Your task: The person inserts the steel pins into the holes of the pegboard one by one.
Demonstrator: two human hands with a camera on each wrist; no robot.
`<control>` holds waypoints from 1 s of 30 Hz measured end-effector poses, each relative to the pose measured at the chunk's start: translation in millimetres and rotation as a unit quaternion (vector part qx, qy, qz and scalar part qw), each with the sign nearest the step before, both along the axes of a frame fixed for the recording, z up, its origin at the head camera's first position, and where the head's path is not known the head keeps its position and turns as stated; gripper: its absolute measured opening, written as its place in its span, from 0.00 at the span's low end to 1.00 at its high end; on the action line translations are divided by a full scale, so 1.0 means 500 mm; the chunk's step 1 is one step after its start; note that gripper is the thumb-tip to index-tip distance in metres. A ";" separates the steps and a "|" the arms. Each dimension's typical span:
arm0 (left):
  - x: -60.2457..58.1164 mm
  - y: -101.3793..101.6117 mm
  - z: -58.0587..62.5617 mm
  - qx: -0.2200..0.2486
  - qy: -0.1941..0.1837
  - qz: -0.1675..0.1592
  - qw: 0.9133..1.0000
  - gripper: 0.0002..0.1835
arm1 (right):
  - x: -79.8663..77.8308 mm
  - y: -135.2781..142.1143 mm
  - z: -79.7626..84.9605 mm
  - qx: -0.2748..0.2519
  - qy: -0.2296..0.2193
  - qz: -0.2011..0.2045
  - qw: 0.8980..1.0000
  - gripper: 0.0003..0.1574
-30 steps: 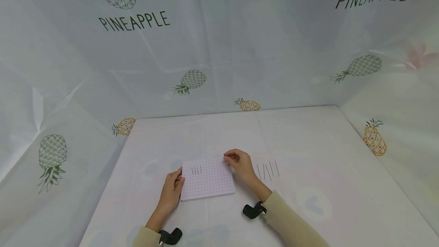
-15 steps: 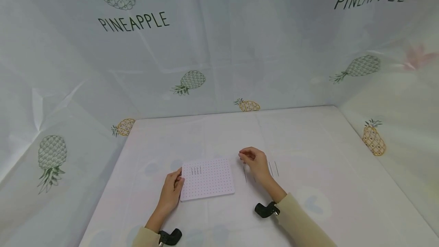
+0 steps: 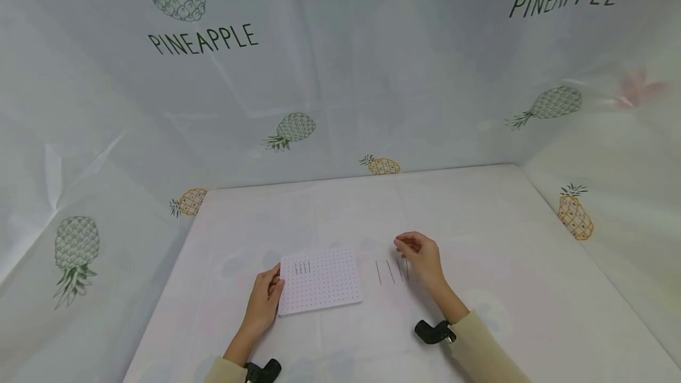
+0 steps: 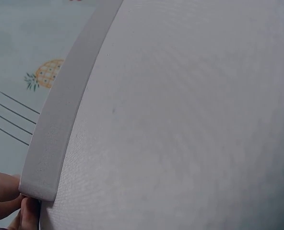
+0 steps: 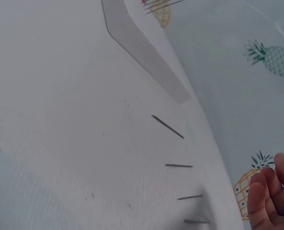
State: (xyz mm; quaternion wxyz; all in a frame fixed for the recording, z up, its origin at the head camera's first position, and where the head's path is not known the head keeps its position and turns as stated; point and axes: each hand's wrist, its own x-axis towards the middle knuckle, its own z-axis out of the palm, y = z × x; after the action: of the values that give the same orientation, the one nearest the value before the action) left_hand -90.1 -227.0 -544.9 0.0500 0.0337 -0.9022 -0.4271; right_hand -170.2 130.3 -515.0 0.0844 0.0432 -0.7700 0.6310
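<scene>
A thin white board (image 3: 324, 288) dotted with rows of small holes lies on the table. My left hand (image 3: 262, 300) grips its left edge; in the left wrist view the fingers (image 4: 3, 191) hold the corner of the board's side wall (image 4: 60, 115). Several thin dark rods (image 3: 302, 267) stand in the board's upper left part. To its right, a row of similar loose rods (image 3: 390, 270) lies on the table. My right hand (image 3: 425, 259) hovers over the right end of this row, fingers loosely bent. Nothing shows in its fingertips (image 5: 258, 189) in the right wrist view.
A pale cloth covers the table (image 3: 340, 211), and a hanging sheet (image 3: 340, 75) printed with pineapples rises behind and at both sides. Black wrist cameras are worn on the left arm (image 3: 263, 370) and the right arm (image 3: 433, 332).
My right hand has moved right, from the board's upper right corner to over the loose rods, uncovering those nearest the board. The left hand and board have stayed in place.
</scene>
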 end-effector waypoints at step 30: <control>0.003 -0.001 -0.003 -0.008 0.010 -0.004 1.000 0.25 | 0.059 0.092 -0.061 0.087 0.007 -0.150 0.985 0.10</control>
State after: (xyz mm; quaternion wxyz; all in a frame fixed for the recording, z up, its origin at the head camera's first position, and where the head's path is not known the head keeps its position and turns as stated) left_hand -88.4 -227.4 -546.4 0.0575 0.0259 -0.9051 -0.4205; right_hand -140.7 176.1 -545.4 0.1794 -0.0608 -0.8191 0.5414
